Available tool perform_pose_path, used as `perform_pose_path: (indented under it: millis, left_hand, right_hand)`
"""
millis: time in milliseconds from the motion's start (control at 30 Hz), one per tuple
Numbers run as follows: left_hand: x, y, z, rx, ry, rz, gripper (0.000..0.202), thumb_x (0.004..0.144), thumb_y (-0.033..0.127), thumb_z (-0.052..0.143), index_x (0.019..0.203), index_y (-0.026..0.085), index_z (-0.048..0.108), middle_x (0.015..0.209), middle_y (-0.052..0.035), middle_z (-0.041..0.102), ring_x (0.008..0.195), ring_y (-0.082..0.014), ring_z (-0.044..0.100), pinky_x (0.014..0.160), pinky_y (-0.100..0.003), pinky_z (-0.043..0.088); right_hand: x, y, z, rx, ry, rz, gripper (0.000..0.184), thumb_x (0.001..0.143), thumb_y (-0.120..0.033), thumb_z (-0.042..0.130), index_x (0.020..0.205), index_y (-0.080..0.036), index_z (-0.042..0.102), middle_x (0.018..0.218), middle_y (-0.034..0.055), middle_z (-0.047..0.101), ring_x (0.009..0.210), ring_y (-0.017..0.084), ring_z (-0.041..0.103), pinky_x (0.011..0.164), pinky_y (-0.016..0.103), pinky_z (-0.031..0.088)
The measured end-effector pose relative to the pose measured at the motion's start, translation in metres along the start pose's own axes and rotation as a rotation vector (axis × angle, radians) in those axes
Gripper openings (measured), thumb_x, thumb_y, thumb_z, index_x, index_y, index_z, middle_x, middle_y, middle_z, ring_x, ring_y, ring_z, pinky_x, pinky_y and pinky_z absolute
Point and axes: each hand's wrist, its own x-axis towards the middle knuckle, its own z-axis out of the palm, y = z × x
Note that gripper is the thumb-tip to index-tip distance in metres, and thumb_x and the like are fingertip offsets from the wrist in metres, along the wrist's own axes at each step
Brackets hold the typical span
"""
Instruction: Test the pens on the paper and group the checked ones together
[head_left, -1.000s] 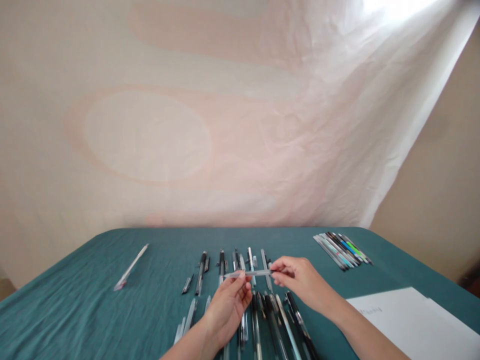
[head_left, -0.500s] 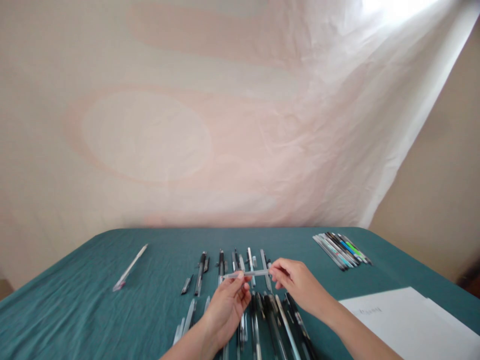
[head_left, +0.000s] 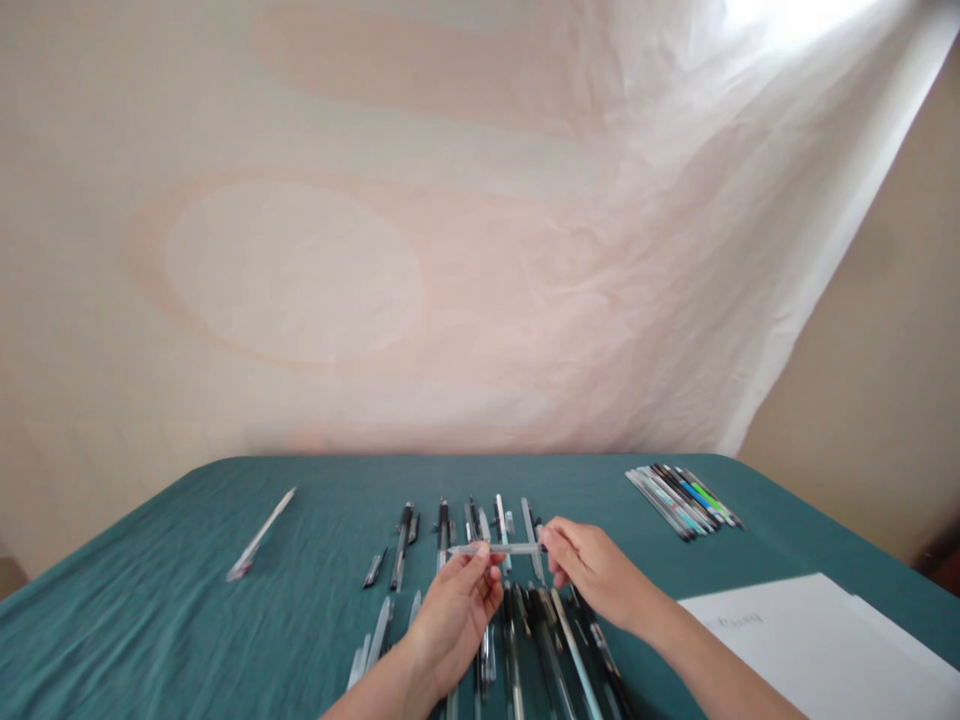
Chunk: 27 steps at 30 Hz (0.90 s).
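A slim translucent pen [head_left: 516,548] lies level between my hands, above the middle of the table. My left hand [head_left: 466,612] pinches it with thumb and fingers near its left part, and the tip pokes out past the thumb. At the other end my right hand [head_left: 581,565] has its fingers closed on the pen's end. Behind and below the hands are rows of pens: a far row with black pens [head_left: 403,545] and separate caps [head_left: 373,570], and a nearer row of dark and pale pens [head_left: 551,640]. My left forearm covers part of the near row.
A pale pen [head_left: 262,535] lies alone on the green cloth [head_left: 150,620] at left. At the back right sits a bundle of pens [head_left: 682,500], some with blue and green. White paper sheets [head_left: 817,645] with faint writing lie at the right front. A pale curtain [head_left: 480,250] hangs behind the table.
My right hand has turned slightly, its fingers now more closed on the pen's end. The pen and my left hand stay nearly in place.
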Motion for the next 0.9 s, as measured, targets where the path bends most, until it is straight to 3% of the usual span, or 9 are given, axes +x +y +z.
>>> perform_pose_path:
  millis: [100, 233, 533, 733, 900]
  left_hand:
    - [0.0, 0.0, -0.001, -0.005, -0.006, -0.002, 0.01, 0.084, 0.011, 0.051, 0.076, 0.011, 0.057, 0.076, -0.0072, 0.062, 0.055, -0.0068, 0.056, 0.054, -0.019, 0.052]
    - [0.0, 0.0, -0.001, -0.008, -0.008, -0.001, 0.009, 0.083, 0.01, 0.051, 0.076, 0.011, 0.057, 0.075, -0.0068, 0.062, 0.055, -0.0069, 0.056, 0.054, -0.019, 0.051]
    - [-0.001, -0.001, -0.001, 0.001, -0.013, 0.008, 0.01, 0.084, 0.009, 0.05, 0.077, 0.011, 0.057, 0.075, -0.0065, 0.062, 0.055, -0.0068, 0.056, 0.054, -0.019, 0.052]
    - [0.002, -0.003, -0.004, -0.001, -0.029, 0.009, 0.006, 0.083, 0.012, 0.052, 0.078, 0.012, 0.056, 0.076, -0.0055, 0.061, 0.056, -0.0068, 0.056, 0.055, -0.018, 0.051]
    - [0.001, -0.002, -0.004, -0.001, -0.031, 0.009, 0.006, 0.082, 0.011, 0.053, 0.077, 0.012, 0.056, 0.075, -0.005, 0.061, 0.056, -0.0068, 0.056, 0.056, -0.019, 0.051]
  right_hand:
    - [-0.003, -0.005, -0.011, -0.036, -0.008, -0.074, 0.02, 0.084, -0.038, 0.046, 0.091, -0.02, 0.049, 0.078, 0.0005, 0.06, 0.066, 0.013, 0.057, 0.059, 0.022, 0.04]
    - [-0.003, -0.003, -0.015, -0.14, 0.007, -0.102, 0.01, 0.084, -0.03, 0.048, 0.084, -0.021, 0.051, 0.078, -0.0001, 0.059, 0.069, 0.014, 0.054, 0.063, 0.023, 0.039]
    - [0.0, 0.004, -0.003, -0.242, 0.029, -0.083, 0.038, 0.092, -0.037, 0.028, 0.067, -0.019, 0.051, 0.06, -0.0008, 0.057, 0.058, 0.013, 0.053, 0.058, 0.023, 0.036]
    - [-0.002, -0.004, -0.01, -0.185, -0.006, -0.121, 0.014, 0.083, -0.034, 0.05, 0.084, -0.02, 0.052, 0.075, -0.0008, 0.06, 0.065, 0.013, 0.054, 0.059, 0.022, 0.037]
    - [0.0, 0.0, -0.005, -0.289, 0.002, -0.141, 0.024, 0.088, -0.034, 0.04, 0.072, -0.019, 0.051, 0.067, -0.001, 0.056, 0.062, 0.013, 0.052, 0.058, 0.022, 0.035]
